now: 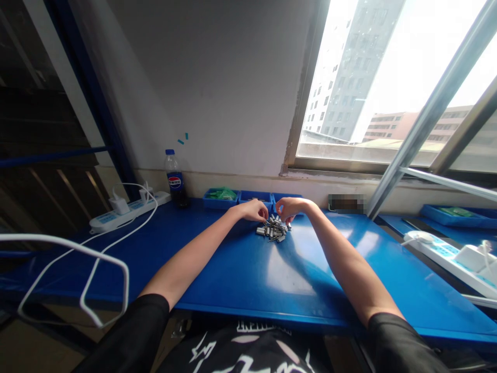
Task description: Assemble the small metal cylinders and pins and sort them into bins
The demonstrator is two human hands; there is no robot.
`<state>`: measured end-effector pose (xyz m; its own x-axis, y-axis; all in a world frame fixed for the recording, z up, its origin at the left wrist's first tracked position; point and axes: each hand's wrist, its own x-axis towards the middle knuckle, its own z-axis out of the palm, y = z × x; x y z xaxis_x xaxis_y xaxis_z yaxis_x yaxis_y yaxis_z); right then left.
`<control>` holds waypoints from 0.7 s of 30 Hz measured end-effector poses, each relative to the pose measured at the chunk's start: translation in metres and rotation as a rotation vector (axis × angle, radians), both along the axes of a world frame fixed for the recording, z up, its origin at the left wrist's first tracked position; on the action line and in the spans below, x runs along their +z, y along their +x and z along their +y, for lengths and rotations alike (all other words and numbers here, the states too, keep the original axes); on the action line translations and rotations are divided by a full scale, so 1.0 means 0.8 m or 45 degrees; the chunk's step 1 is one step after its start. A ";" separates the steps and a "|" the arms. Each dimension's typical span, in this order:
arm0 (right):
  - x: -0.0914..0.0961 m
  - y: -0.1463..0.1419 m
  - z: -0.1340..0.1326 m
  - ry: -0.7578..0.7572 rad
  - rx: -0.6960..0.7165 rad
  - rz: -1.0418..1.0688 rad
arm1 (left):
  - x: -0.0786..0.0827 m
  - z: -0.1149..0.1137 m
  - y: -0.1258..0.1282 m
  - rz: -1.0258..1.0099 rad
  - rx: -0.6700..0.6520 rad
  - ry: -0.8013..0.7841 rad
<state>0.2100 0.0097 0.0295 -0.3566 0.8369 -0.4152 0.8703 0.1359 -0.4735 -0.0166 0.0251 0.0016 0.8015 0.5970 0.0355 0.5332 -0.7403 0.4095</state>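
A small heap of silvery metal parts (275,230), some with thin pins or rods, lies on the blue tabletop (233,269). At the heap's far left edge is my left hand (254,210), its fingers curled down and closed. My right hand (290,208) bends in over the far right edge, thumb and fingers pinched together. Whatever sits between the fingertips of either hand is too small to make out. Behind the hands stand three blue bins: the left bin (209,203) with green bags, the middle bin (244,196) with small parts, and the right bin (297,196), partly hidden.
A cola bottle (175,181) stands at the back left, beside a white power strip (130,211) with plugs and looping cables. A white metal tube (124,274) juts in at left. On the right are another power strip (450,259) and a blue tray (446,216).
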 end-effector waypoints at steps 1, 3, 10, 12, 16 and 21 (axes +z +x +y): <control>0.001 0.002 0.000 -0.005 0.000 -0.011 | 0.000 0.000 0.000 0.001 0.000 -0.004; 0.003 0.002 -0.002 -0.011 0.007 -0.084 | 0.000 0.000 0.000 0.004 0.003 -0.010; -0.006 -0.012 -0.003 0.003 0.084 -0.223 | 0.000 0.000 0.000 -0.002 0.008 -0.007; -0.008 -0.012 -0.001 -0.002 0.079 -0.200 | 0.001 0.000 -0.001 0.001 0.007 -0.008; 0.003 -0.002 -0.004 -0.017 0.042 0.004 | 0.002 -0.001 -0.001 0.006 0.010 -0.009; 0.028 0.014 -0.023 -0.164 0.205 0.460 | 0.004 -0.003 -0.002 -0.007 0.015 -0.005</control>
